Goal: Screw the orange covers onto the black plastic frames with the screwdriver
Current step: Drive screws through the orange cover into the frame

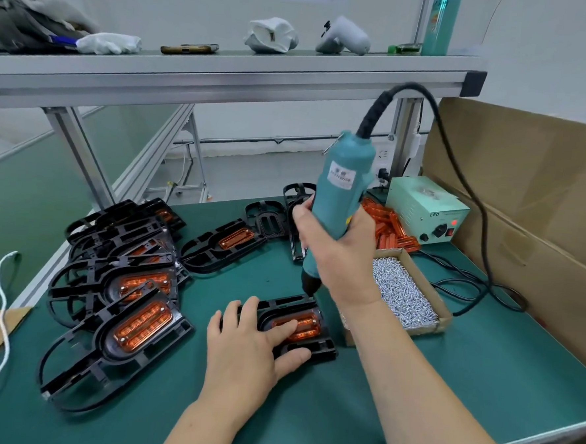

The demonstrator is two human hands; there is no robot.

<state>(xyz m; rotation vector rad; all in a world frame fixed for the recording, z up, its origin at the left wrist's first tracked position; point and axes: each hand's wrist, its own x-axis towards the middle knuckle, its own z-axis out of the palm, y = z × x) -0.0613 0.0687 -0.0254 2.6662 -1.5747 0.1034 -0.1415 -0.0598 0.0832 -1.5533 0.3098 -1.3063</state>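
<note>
A black plastic frame (314, 348) with an orange cover (304, 323) lies on the green mat in the middle. My left hand (246, 342) lies flat over its left part, fingers pressing on the cover and frame. My right hand (337, 255) grips a teal electric screwdriver (343, 187), held upright. Its black tip (310, 286) touches the frame's far right corner. Several frames with orange covers fitted (131, 321) are stacked at the left. More frames (225, 243) lie behind, one bare.
A cardboard tray of silver screws (400, 293) sits right of the frame. Loose orange covers (387, 227) lie beside a green power supply (426, 207). A large cardboard box (526, 201) bounds the right side. A metal shelf (225, 77) runs overhead.
</note>
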